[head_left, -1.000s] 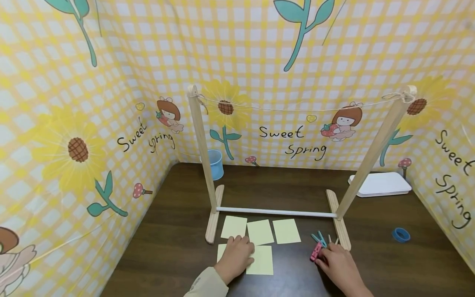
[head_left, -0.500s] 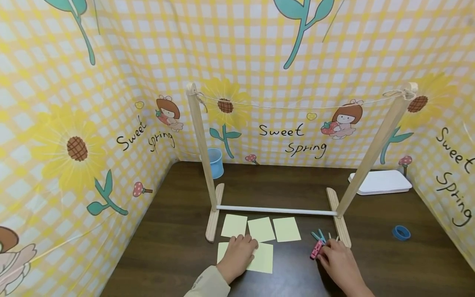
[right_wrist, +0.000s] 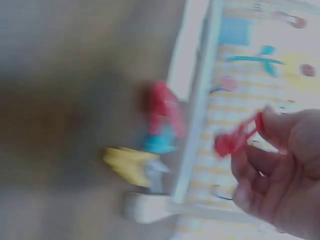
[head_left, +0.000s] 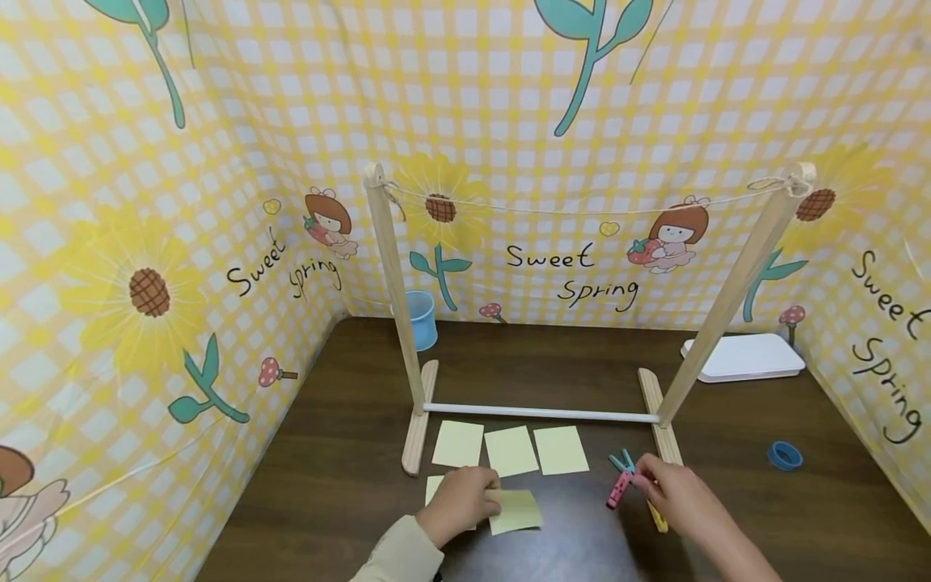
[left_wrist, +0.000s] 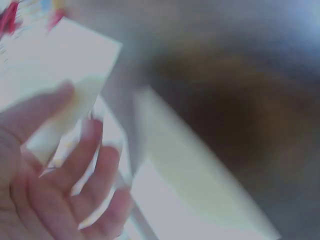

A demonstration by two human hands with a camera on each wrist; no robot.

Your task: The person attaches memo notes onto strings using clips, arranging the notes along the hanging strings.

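My left hand (head_left: 461, 499) pinches a pale yellow paper note (head_left: 516, 512), lifted and tilted off the table. In the left wrist view the thumb lies across that note, fingers behind it. My right hand (head_left: 676, 491) pinches a small red-pink clothespin (right_wrist: 235, 140) between thumb and fingers, raised above the table. Below and beside it lie another pink clothespin (head_left: 619, 490), a teal one (head_left: 622, 461) and a yellow one (head_left: 658, 517). Three notes, with a middle one (head_left: 511, 452), lie in a row; one more is partly hidden under the left hand.
A wooden frame with a string (head_left: 582, 212) across its top and a white bar (head_left: 541, 413) low down stands behind the notes. A light blue cup (head_left: 423, 322), a white tray or lid (head_left: 752, 358) and a blue ring (head_left: 785, 456) are around it on the dark table.
My left hand has picked up the lower right note, which lay flat before. My right hand has lifted a clothespin from the pile, uncovering the yellow one.
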